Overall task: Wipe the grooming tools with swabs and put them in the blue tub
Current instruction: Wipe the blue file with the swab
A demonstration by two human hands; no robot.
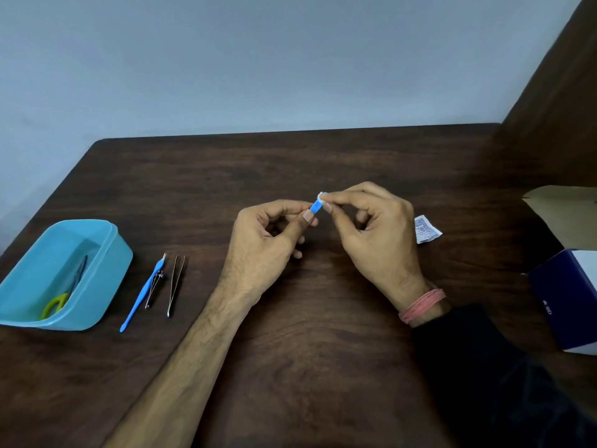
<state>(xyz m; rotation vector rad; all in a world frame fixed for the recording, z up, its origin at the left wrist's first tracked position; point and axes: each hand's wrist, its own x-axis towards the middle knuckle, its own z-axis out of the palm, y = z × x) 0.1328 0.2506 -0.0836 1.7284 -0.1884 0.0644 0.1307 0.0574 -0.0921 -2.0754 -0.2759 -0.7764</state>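
Mid-frame above the tabletop, left hand pinching a small blue tool, right hand pinching a white swab against its tip, blue tub at left holding scissors, three more tools beside it.

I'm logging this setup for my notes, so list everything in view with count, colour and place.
blue tub: 1, light blue, table's left edge
scissors: 1, green handles, inside tub
cuticle pusher: 1, blue, right of tub
small metal tool: 1, silver and black, beside pusher
tweezers: 1, metallic, right of those
small blue tool: 1, held between both hands
swab: 1, white, at tool's tip
wrapper: 1, white, printed, behind right hand
boxes: 2, navy-white and tan, right edge
table: 1, dark wood
left hand: pinches tool
right hand: pinches swab
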